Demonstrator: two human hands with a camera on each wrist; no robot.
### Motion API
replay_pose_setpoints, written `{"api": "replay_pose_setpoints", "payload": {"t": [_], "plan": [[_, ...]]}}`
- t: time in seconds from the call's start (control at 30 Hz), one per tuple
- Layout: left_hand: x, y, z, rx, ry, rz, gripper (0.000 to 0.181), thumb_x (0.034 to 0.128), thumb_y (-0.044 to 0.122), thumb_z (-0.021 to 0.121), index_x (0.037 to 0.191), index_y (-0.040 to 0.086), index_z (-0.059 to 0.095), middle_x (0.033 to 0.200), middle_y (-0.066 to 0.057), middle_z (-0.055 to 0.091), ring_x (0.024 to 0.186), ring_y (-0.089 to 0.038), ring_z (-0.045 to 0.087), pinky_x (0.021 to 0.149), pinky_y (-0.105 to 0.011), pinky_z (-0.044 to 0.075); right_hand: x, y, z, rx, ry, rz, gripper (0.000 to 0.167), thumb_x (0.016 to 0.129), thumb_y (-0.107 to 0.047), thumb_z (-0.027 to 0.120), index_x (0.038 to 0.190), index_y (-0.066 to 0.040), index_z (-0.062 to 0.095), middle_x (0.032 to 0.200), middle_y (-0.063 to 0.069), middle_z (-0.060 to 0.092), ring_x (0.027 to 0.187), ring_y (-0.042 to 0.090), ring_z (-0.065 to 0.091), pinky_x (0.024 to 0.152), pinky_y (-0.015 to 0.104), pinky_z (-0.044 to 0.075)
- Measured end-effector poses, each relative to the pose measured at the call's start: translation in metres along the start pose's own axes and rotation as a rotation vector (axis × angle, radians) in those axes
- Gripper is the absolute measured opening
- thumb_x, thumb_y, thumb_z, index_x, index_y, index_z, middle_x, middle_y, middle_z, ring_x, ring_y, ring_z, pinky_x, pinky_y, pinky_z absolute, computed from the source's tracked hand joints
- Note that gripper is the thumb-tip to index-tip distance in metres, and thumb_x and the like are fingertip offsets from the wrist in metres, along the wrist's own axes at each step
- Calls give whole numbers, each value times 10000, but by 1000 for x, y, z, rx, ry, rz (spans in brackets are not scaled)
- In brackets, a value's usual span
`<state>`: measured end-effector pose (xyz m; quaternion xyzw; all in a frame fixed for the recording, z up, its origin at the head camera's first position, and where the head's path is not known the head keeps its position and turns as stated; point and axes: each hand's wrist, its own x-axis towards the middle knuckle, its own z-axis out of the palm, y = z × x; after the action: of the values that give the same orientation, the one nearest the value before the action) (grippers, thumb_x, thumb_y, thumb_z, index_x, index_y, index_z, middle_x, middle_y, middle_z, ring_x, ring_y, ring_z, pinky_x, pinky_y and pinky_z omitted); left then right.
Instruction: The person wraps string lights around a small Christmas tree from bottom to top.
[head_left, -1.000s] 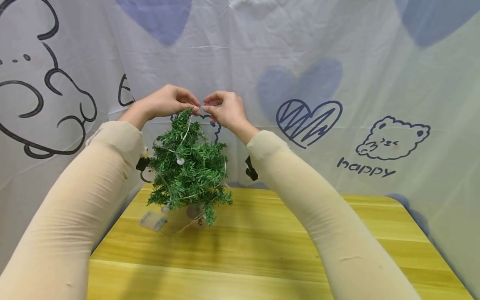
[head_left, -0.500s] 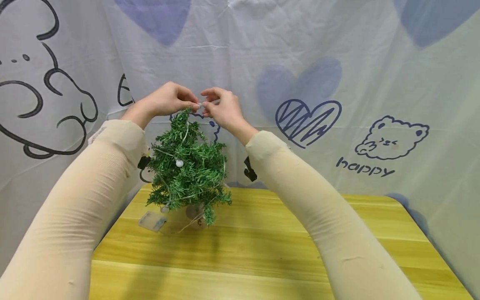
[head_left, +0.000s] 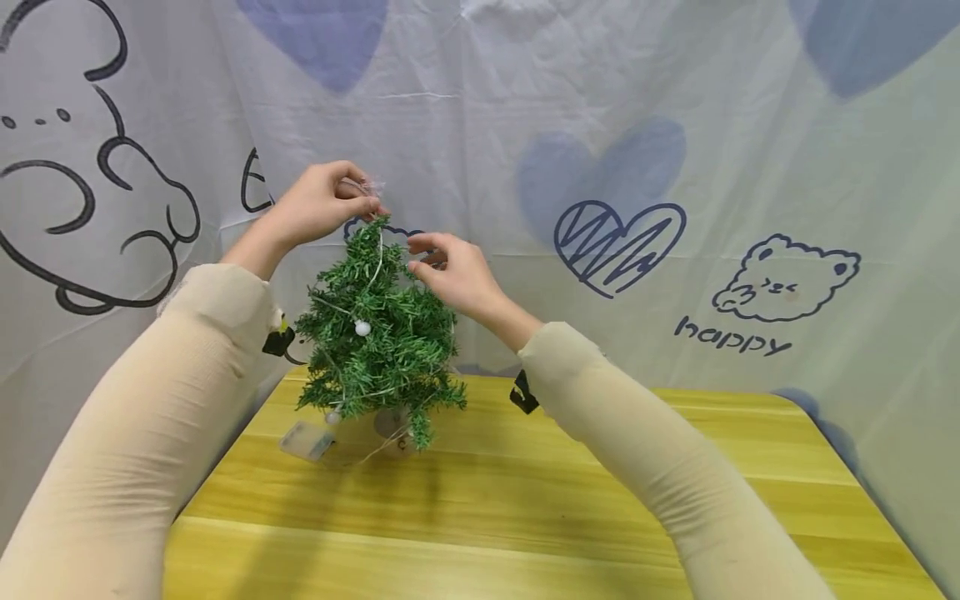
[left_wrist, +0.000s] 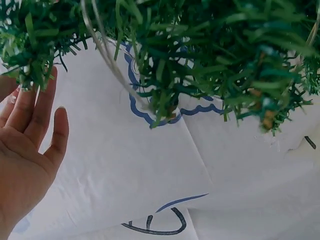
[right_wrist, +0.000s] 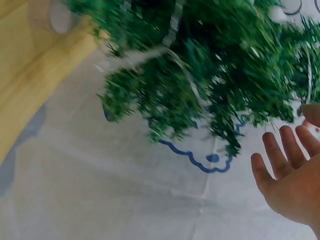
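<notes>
A small green artificial Christmas tree (head_left: 378,333) stands upright at the left of the table, wound with a pale wire of string lights (head_left: 377,265) bearing white ball bulbs (head_left: 363,328). At its tip, my left hand (head_left: 324,200) pinches a small clear piece (head_left: 374,188), whose exact kind is too blurred to tell. My right hand (head_left: 461,271) is just right of the tree's upper part, fingers loosely bent with nothing between them. In the right wrist view, the right hand (right_wrist: 295,180) shows its palm and spread fingers beside the branches.
A clear flat box (head_left: 306,441) lies on the wooden table (head_left: 562,500) left of the tree's base (head_left: 392,425), with a thin wire running between them. A white curtain (head_left: 480,100) printed with hearts and cartoon bears hangs behind and at both sides.
My right hand has come away from the tree's tip, down and to the right. My left hand has shifted slightly left and up, and the clear piece now shows above its thumb.
</notes>
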<state>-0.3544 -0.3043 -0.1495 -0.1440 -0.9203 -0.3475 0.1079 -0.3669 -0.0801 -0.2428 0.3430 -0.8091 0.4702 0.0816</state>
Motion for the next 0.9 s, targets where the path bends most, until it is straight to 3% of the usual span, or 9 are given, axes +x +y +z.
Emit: {"api": "replay_pose_setpoints", "payload": {"t": [0.17,0.4,0.53,0.67,0.9], "plan": [[-11,0,2,-35,50,-4,405,1081,293,594,1370,21,510,1196,-89,759,1131,-293,683,1112,-505,440,-20,11,9,-45,-34,-26,412,1074,-263,616,1462,-130,596,1455,34,590,1328,214,561,1113,405,465],[-26,0,5,-106,122,66,368,1076,383,582,1296,89,573,1148,-9,775,1081,-184,685,1128,-514,416,-33,20,16,-16,10,-8,425,1054,-258,645,1460,-140,605,1451,33,598,1316,222,568,1126,443,455],[-32,6,8,-36,168,95,388,1075,402,575,1303,92,622,1169,-75,728,1034,-181,645,987,-402,478,-39,23,18,-9,12,-18,445,1059,-249,640,1486,-141,579,1448,36,600,1333,224,553,1150,455,432],[-33,14,12,43,187,105,423,1076,410,574,1319,74,652,1137,-112,680,1001,-189,612,852,-339,455,-43,25,21,-17,10,-30,476,1060,-252,639,1516,-150,548,1449,36,603,1371,226,529,1160,437,423],[-34,22,16,67,196,148,376,1085,355,575,1280,49,675,1142,-155,691,1022,-241,629,845,-328,475,-44,27,26,-34,9,-62,498,1047,-205,653,1525,-135,533,1445,78,611,1384,240,523,1147,428,435]]}}
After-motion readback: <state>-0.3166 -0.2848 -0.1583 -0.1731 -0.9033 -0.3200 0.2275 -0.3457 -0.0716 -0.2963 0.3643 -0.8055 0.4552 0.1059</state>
